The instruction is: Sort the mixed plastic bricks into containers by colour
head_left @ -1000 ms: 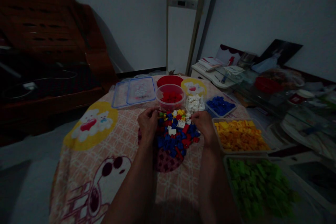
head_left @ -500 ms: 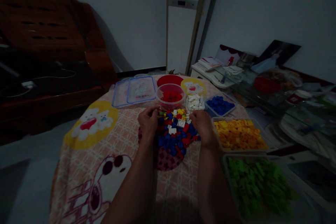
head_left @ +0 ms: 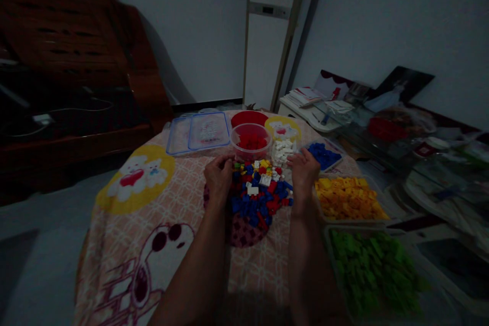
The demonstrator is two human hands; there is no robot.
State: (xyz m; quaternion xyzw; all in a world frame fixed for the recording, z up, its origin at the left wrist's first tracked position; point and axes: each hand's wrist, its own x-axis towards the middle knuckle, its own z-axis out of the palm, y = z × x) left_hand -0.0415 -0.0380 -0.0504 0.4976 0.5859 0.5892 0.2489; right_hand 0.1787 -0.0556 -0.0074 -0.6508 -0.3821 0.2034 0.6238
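A pile of mixed red, blue, white and yellow bricks lies on the cloth between my hands. My left hand is at the pile's left edge, fingers pinched together; whatever it may hold is too small to make out. To the right of the pile, my right hand is raised with its fingers apart, beside the container of white bricks. Behind the pile stands a clear round tub holding red bricks. Blue bricks fill a tray just beyond my right hand.
Yellow bricks and green bricks sit in bins along the right side. Blue-rimmed lids lie at the back left of the table. A cluttered glass side table stands at the right, a wooden bench at the left.
My right hand has moved up and right from the pile toward the white and blue bricks, and its fingers have spread. My left hand keeps its pinch at the pile's edge.
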